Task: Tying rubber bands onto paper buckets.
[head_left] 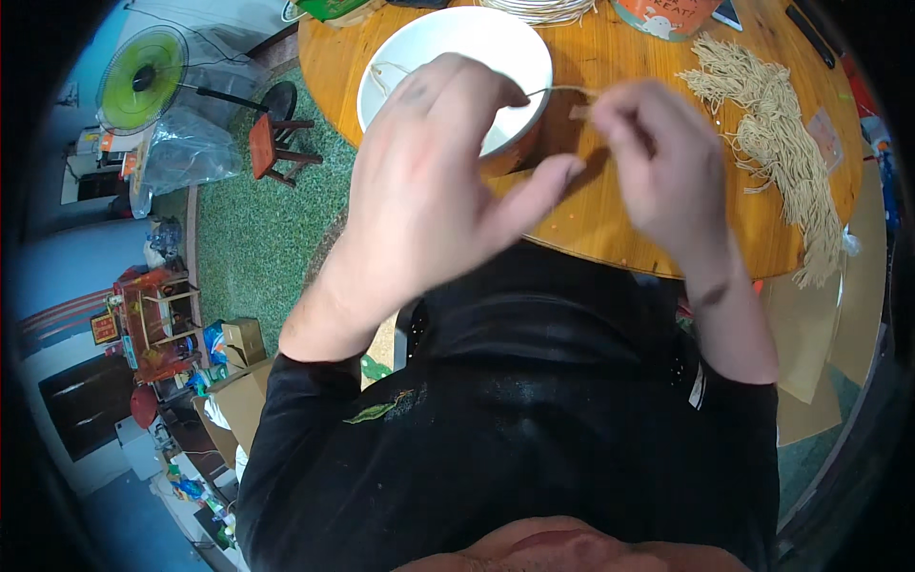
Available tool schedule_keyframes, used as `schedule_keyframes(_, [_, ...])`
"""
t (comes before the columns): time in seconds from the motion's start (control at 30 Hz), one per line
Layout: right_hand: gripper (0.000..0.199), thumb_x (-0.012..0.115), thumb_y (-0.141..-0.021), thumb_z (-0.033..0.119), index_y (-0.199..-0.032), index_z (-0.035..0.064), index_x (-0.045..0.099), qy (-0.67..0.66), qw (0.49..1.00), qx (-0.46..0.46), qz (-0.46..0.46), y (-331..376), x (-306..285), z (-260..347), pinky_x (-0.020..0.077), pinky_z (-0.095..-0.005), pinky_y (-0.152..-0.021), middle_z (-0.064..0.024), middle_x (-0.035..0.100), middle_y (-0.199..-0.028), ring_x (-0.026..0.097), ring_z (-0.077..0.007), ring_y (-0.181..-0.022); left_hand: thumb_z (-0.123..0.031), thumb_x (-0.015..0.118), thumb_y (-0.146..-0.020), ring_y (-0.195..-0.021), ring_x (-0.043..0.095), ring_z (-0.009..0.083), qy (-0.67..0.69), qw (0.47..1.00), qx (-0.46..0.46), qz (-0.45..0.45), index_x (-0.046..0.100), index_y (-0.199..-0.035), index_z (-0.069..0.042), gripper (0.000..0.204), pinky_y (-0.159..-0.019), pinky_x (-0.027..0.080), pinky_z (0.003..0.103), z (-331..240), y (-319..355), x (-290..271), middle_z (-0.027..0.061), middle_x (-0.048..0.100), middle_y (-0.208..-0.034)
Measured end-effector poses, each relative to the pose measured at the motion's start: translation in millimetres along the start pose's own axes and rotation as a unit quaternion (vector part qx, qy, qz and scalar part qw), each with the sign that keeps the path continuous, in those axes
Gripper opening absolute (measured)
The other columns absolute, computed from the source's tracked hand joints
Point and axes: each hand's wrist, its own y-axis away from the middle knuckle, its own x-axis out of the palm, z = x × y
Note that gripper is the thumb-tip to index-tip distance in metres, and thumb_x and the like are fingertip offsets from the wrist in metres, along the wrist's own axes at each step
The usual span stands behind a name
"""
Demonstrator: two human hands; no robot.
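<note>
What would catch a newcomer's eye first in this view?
Two bare hands at centre: the left hand and right hand pinch a thin tan string stretched between them above a round wooden table. Behind the left hand sits a white bowl; to the right lies a heap of pale cords.

Wood, glaze and fibre
Tabletop (610, 219) glossy varnished wood — bowl (419, 48) smooth, shiny white inside — cord bundle (772, 133) matt, rough fibre.
</note>
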Motion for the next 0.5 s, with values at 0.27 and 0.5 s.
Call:
schedule_keyframes(0.27, [0.007,0.076,-0.1,0.01,-0.102,0.0029,0.076,-0.117,0.986,-0.016,-0.118,-14.5,2.6,-27.5,0.0589,-0.035,-0.079,-0.0102,0.075,-0.092,0.075,-0.0231,-0.086,-0.011,0.084,-0.09,-0.08,0.078,0.0214,0.066,0.979,-0.12,0.154,0.075,-0.116,-0.001,0.029,-0.072,0.06,0.033,11.6,-7.3,7.5,0.0144,0.079,-0.092])
schedule_keyframes(0.5, [0.012,0.079,-0.09,0.0,-0.099,0.0014,0.072,-0.191,0.973,0.006,-0.132,33.1,52.7,-7.8,0.0595,-0.0351,-0.079,-0.0114,0.077,-0.094,0.076,-0.0256,-0.088,-0.004,0.08,-0.091,-0.073,0.066,0.0062,0.151,0.951,-0.173,0.207,0.077,-0.12,-0.003,0.029,-0.067,0.053,0.024,16.4,-3.5,10.3,0.0011,0.076,-0.084])
